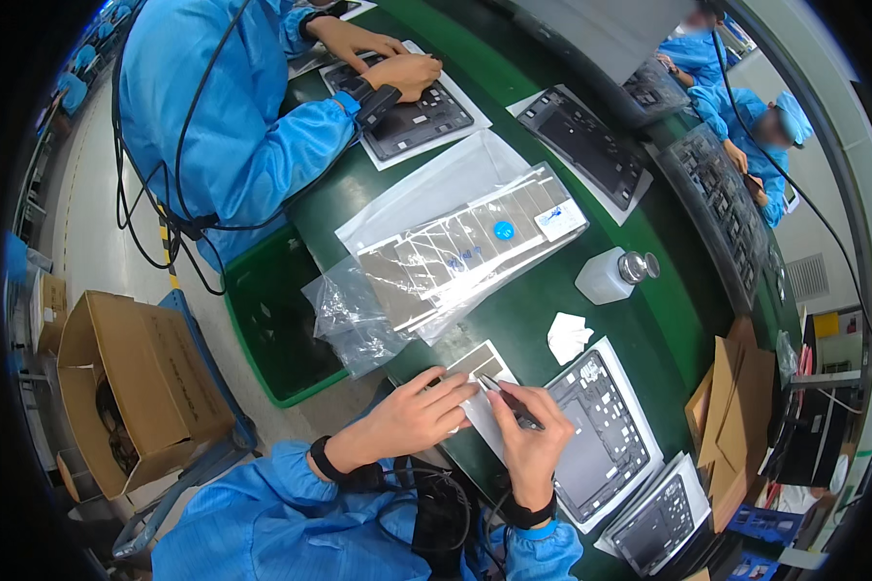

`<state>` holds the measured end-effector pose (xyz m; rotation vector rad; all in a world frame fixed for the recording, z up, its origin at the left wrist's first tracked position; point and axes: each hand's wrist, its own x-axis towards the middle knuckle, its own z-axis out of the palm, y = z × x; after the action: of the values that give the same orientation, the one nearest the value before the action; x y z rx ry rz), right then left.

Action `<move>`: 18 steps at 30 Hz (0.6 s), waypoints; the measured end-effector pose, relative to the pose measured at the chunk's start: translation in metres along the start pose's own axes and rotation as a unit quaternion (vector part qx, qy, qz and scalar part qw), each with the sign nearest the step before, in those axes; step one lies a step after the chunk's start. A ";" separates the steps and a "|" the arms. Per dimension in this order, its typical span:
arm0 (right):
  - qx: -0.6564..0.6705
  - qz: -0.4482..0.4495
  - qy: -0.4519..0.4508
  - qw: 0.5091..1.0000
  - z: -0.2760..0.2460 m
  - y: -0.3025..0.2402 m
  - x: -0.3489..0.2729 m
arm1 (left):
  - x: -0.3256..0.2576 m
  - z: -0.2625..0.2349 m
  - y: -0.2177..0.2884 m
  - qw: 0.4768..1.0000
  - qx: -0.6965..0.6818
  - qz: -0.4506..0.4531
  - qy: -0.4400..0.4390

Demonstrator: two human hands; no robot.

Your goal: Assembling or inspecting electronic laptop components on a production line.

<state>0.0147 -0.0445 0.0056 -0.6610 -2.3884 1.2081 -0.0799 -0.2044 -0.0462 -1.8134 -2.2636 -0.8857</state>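
Note:
At the table's near edge lies a small white sheet with grey-brown pieces on it. My left hand grips its left side, fingers together. In my right hand is a pair of dark tweezers, its tips down at the sheet; fingers partly hide them. To the right of that hand, a dark flat device panel with many small white patches rests on white paper. Beyond my hands sits a plastic-wrapped stack of grey-brown strip sheets with a blue round sticker.
A white bottle with a metal cap and a crumpled white wipe stand right of the stack. More panels lie lower right. A green bin and cardboard box are at left. A co-worker's hands work across the table.

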 end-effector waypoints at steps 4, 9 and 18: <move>-0.018 -0.010 -0.004 1.000 -0.002 -0.005 0.001 | -0.001 0.005 0.001 1.000 0.002 0.003 0.021; -0.026 -0.014 -0.005 1.000 0.001 -0.001 0.002 | -0.002 0.009 0.000 1.000 -0.004 0.002 0.026; -0.038 -0.008 -0.007 0.999 0.003 0.000 0.003 | -0.001 0.006 0.002 1.000 -0.015 -0.011 0.015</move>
<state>0.0103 -0.0445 0.0042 -0.6579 -2.4566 1.1255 -0.0759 -0.2024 -0.0507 -1.7775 -2.2687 -0.9505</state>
